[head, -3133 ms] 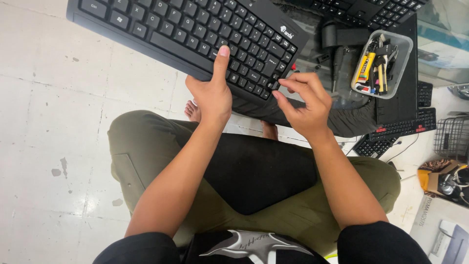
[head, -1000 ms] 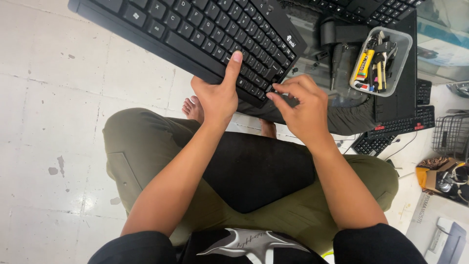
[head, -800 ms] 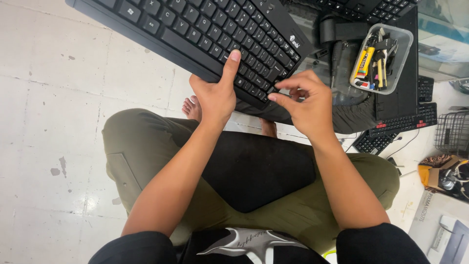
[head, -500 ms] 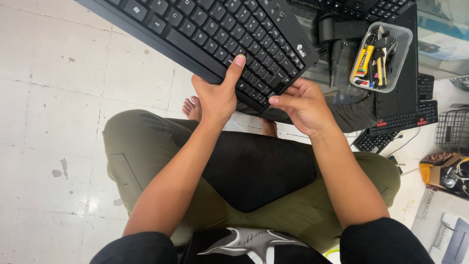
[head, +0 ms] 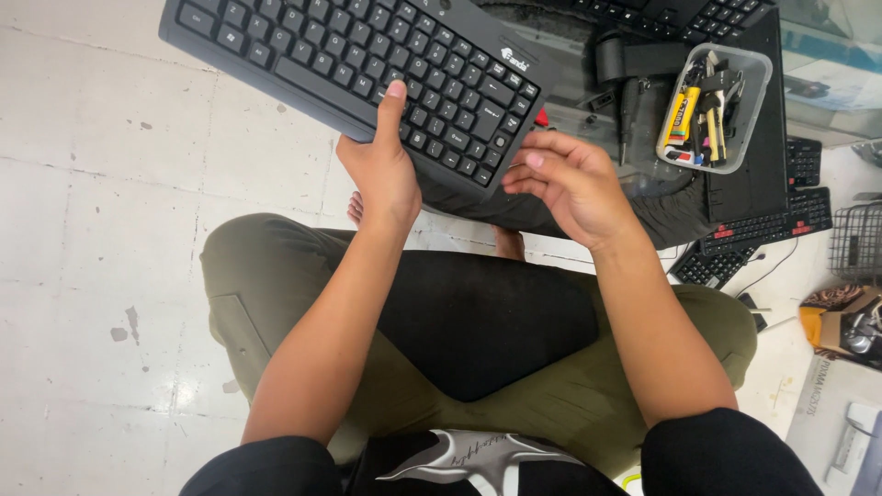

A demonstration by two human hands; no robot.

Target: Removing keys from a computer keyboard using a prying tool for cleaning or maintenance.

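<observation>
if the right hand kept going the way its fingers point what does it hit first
Probably the black keyboard: the right hand has its fingers aimed left at the keyboard's near right corner. Depth is unclear from above.

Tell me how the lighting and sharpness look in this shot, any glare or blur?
Head view: even, soft daylight; the black plastic keyboard and both hands, left and right, are sharp, with no motion blur. A faint sheen shows on the pale tiled floor; the glossy surface at the upper right edge reflects light. Straight edges bow slightly towards the frame's edges, hinting at wide-angle distortion.
</observation>
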